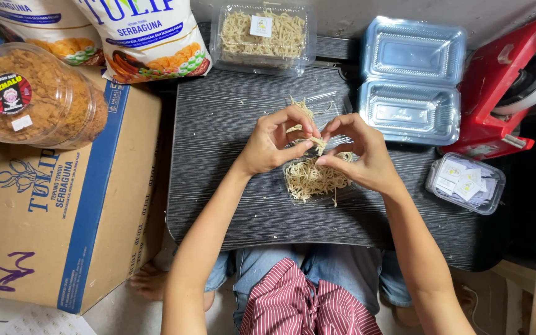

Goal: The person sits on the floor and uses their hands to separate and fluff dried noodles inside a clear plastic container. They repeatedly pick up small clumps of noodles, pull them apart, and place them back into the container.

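Pinching a small clump of thin fried noodle strands (pixel 317 144) between thumb and fingertips, left hand (pixel 272 144) and right hand (pixel 361 155), fingertips meeting over the middle of the dark wood-grain tabletop (pixel 218 186). Left hand curled, thumb and forefinger closed on the clump from the left; right hand likewise closed on it from the right, fingers bent inward. Directly below, a clear plastic container (pixel 317 186) part-filled with a heap of the same pale noodles (pixel 311 178), lid (pixel 324 102) hinged open toward the far edge. At the far edge, centre: a closed clear container of noodles (pixel 263 37) with a small label on top. At the far right corner: an empty clear clamshell container (pixel 412 80), opened flat, both halves showing. Beside the right edge, a small clear tub of paper labels (pixel 465 183), and beyond it a red tape dispenser (pixel 504 87). Left of the tabletop, a large cardboard carton (pixel 51 217) with blue printing, carrying a round clear jar of brown fried snacks (pixel 32 96) on its side. Above the carton, two flour bags (pixel 144 37), leaning toward the far left corner. Near edge: denim-clad knees (pixel 336 267) and red-striped cloth (pixel 299 304) tucked under the tabletop.
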